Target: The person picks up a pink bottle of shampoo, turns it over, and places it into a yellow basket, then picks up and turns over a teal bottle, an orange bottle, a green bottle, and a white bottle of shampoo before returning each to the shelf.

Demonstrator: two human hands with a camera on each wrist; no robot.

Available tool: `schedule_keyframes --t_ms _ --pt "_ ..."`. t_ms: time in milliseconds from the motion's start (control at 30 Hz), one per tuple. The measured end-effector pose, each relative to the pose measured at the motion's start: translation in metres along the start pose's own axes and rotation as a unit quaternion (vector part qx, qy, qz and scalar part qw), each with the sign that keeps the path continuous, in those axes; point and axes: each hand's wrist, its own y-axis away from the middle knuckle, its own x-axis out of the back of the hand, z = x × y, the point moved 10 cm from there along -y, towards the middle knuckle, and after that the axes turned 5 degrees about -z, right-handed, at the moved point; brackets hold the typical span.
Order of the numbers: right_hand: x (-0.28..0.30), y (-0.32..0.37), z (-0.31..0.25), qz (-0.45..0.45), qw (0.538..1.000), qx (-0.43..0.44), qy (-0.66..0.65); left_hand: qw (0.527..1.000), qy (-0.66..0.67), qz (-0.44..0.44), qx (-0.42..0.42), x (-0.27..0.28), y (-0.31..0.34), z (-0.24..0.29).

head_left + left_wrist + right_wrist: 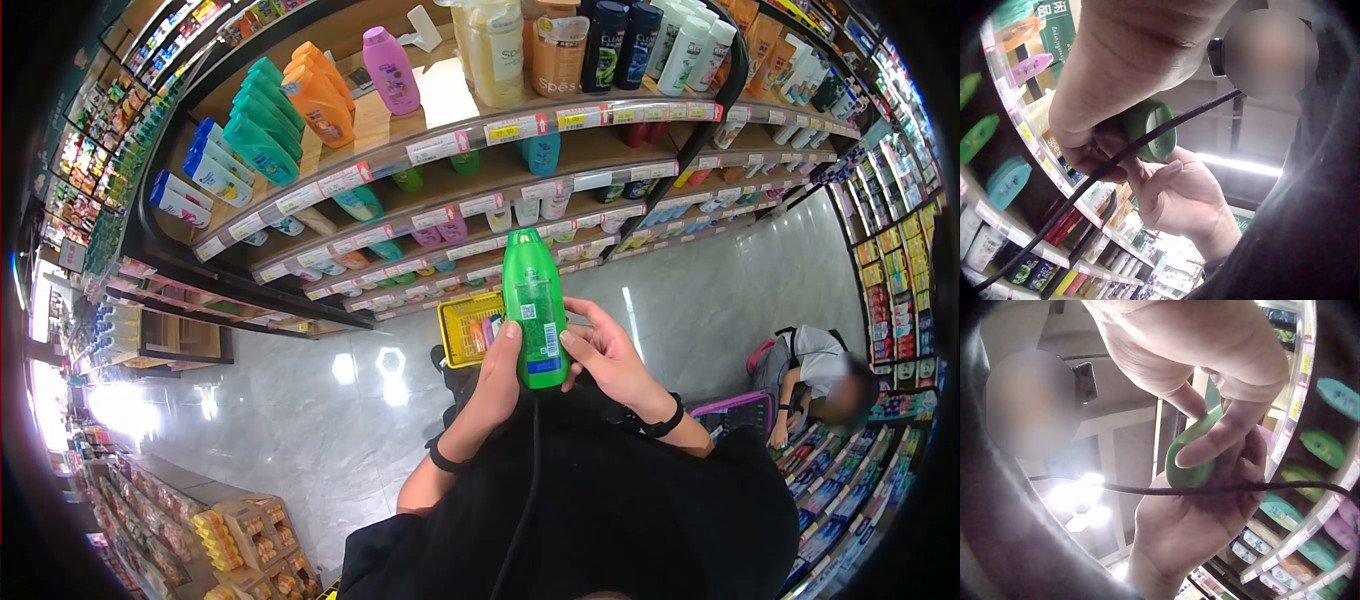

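Note:
A green shampoo bottle (pixel 533 275) is held up between both hands in the head view, cap end away from the body. Its back label, with a square code and a barcode, faces up. My left hand (pixel 499 375) grips the lower left side, thumb along the edge and the other fingers hidden behind. On the lower right, my right hand (pixel 610 358) holds it with the thumb on the front face and fingers at the side and behind. Both wrist views show the rounded base of the green bottle (pixel 1161 132) between the hands.
A curved shelf (pixel 440 147) ahead carries shampoo bottles, including a pink bottle (pixel 391 70) and several orange ones. Below the held bottle, a yellow basket (pixel 450 340) stands on the floor with items in it. To the right, another person (pixel 815 365) crouches beside a purple-rimmed basket (pixel 735 402).

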Motion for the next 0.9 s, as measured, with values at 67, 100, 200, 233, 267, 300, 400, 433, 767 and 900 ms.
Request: schedule_keyframes --t_ms 67,100,200,233,267,300,400,433,767,900 --pt "0.002 0.0 0.001 0.001 1.0 0.001 0.0 1.0 -0.006 0.001 -0.001 0.0 -0.001 -0.001" --pt "0.003 0.0 0.001 0.001 1.0 0.001 0.002 1.0 -0.009 0.0 -0.001 0.0 -0.002 -0.001" --pt "0.005 -0.001 0.001 0.001 1.0 0.003 0.005 1.0 -0.012 -0.006 -0.004 -0.002 -0.004 -0.001" --pt "0.006 -0.001 0.0 0.002 1.0 0.003 0.003 1.0 -0.013 -0.007 -0.005 -0.002 -0.004 -0.001" --pt "0.006 -0.001 0.0 0.003 1.0 0.004 0.002 1.0 -0.015 -0.005 -0.005 -0.002 -0.005 0.0" --pt "0.007 -0.002 0.0 0.002 1.0 0.006 0.003 1.0 -0.017 -0.002 -0.004 -0.003 -0.005 0.001" --pt "0.007 -0.002 0.0 0.002 1.0 0.008 0.005 1.0 -0.02 0.0 -0.004 -0.001 -0.006 -0.001" --pt "0.007 -0.002 -0.001 0.002 1.0 0.008 0.004 1.0 -0.021 -0.001 -0.003 0.0 -0.006 -0.002" --pt "0.004 -0.002 -0.003 -0.003 1.0 0.007 0.008 1.0 -0.014 -0.014 -0.008 -0.005 -0.002 0.002" --pt "0.001 0.0 -0.006 -0.006 1.0 -0.001 0.015 0.999 -0.002 -0.033 -0.011 -0.011 0.001 0.008"
